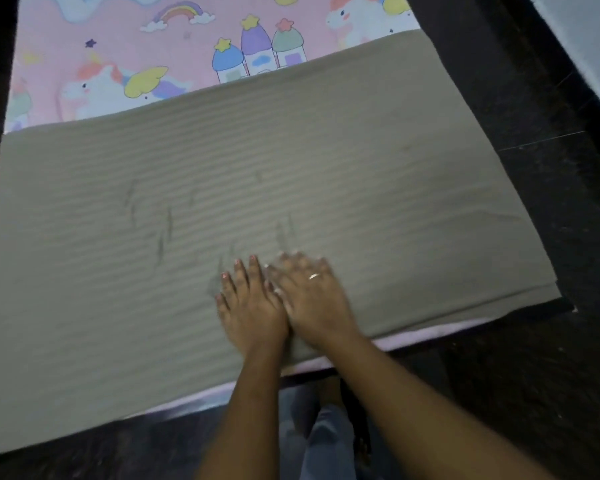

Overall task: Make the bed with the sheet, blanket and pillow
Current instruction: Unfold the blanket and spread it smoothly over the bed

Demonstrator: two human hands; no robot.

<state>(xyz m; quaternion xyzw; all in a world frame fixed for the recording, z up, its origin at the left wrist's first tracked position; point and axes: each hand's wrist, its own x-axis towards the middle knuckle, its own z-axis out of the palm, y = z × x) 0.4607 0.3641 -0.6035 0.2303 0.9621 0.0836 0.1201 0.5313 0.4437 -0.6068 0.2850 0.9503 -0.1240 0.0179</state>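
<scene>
My left hand [253, 306] and right hand [312, 296] press flat, side by side, on the blanket [291, 168] near its front edge, fingers straight, my grip apart and clamped on nothing. The sheet [136, 46] is already on and the blanket spread over its near part, a few creases by my fingers; I judge smoothing remains, and the pillow, unseen here.

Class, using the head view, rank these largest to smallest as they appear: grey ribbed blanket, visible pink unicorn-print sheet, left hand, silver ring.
1. grey ribbed blanket
2. pink unicorn-print sheet
3. left hand
4. silver ring
</scene>
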